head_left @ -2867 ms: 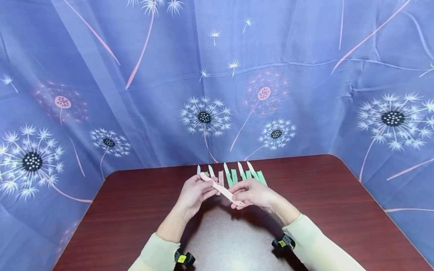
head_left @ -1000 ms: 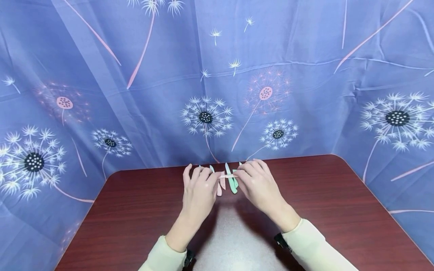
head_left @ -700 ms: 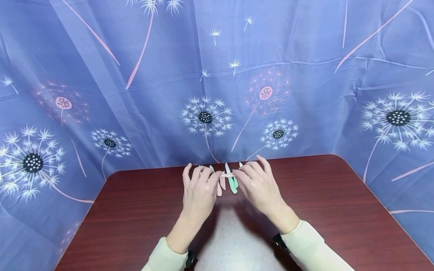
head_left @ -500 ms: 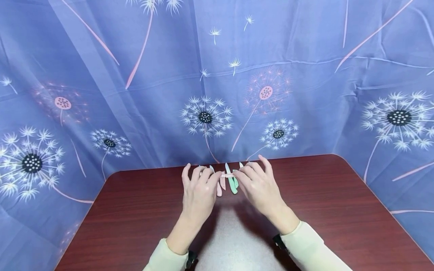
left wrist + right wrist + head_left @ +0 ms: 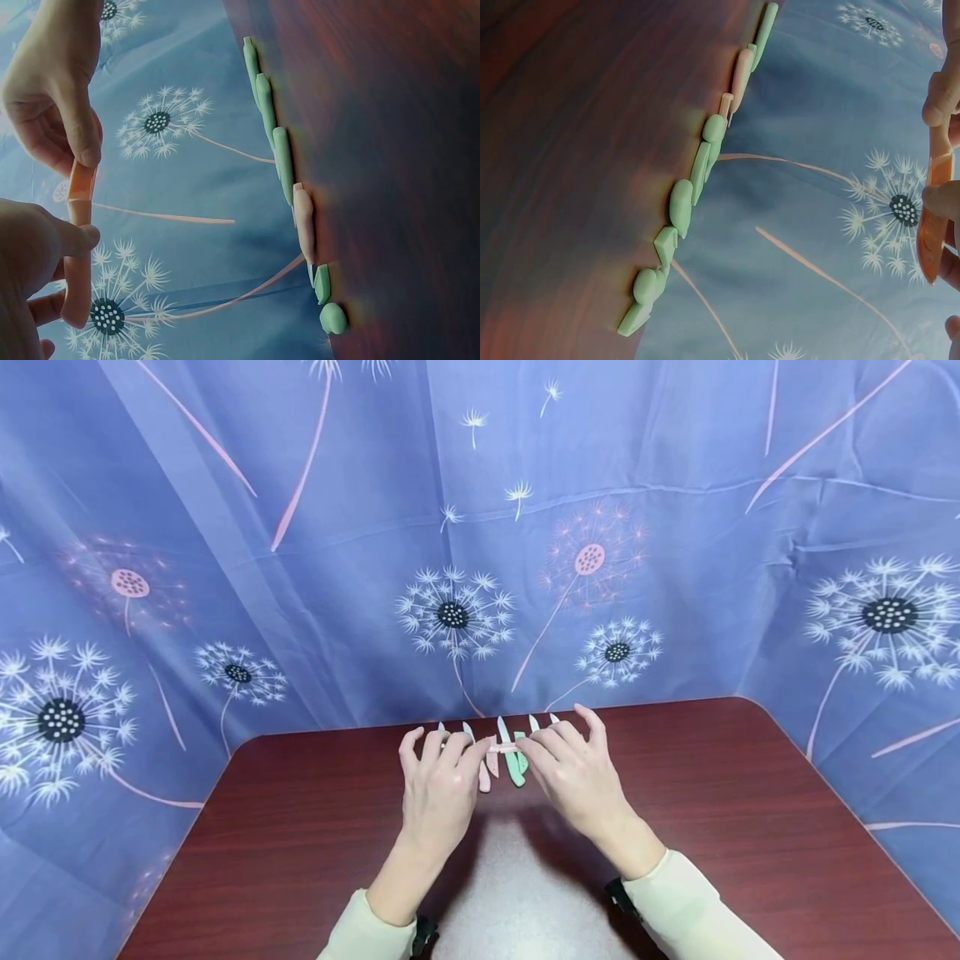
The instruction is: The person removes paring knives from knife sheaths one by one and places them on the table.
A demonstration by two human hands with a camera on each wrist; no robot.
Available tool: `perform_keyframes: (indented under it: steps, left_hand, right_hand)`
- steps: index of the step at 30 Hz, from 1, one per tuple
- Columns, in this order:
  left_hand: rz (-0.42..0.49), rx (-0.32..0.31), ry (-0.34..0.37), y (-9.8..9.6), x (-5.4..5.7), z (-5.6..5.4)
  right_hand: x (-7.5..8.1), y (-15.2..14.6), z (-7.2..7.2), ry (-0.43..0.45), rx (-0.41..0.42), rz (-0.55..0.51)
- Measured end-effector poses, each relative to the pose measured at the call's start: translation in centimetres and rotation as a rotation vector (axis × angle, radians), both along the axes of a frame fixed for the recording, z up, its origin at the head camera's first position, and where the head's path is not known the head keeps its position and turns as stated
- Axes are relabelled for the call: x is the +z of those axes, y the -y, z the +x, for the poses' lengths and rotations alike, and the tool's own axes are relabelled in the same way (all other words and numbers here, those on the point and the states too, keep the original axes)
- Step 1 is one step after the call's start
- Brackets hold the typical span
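Note:
Between both hands, a pink paring knife [image 5: 504, 748] is held level above the far side of the table. Its handle [image 5: 76, 300] is gripped between thumb and fingers of my left hand [image 5: 438, 785]. On the other end, my right hand [image 5: 581, 777] pinches the pink sheath [image 5: 81, 181], which sits over the blade. Beneath the hands, a row of small knives lies on the table, among them a green knife [image 5: 515, 768] and a pink knife handle [image 5: 484, 779]. A pink sheath [image 5: 492, 766] and a green sheath [image 5: 522, 763] lie beside them. The hands hide part of this row.
The dark red wooden table [image 5: 300, 827] has a bright glare patch in front. Its far edge meets a blue dandelion-print curtain [image 5: 352, 610]. In the right wrist view, several green handles and sheaths [image 5: 680, 206] line that edge.
Since the earliest frame, both hands have turned backs-up and moved away over the row, bringing the slanted knife level. In the last second the hands stay nearly still; the head view shifts slightly.

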State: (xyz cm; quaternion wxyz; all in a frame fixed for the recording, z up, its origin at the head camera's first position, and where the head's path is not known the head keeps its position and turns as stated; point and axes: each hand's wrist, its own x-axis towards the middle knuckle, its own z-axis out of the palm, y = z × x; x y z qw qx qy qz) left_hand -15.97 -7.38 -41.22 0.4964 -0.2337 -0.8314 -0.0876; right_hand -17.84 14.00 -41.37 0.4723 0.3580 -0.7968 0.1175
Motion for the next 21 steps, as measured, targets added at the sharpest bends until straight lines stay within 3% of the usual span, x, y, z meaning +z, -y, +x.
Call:
perform_keyframes:
  steps: [13,21]
  left_hand:
    - [-0.019,0.013,-0.015,0.02,0.13,0.06]
    - [-0.029,0.007,0.012,0.10,0.27,0.19]
  right_hand:
    - [-0.09,0.01,-0.21,-0.035,0.010,-0.005]
    - [0.12,0.02,-0.38,-0.019,0.070,-0.017]
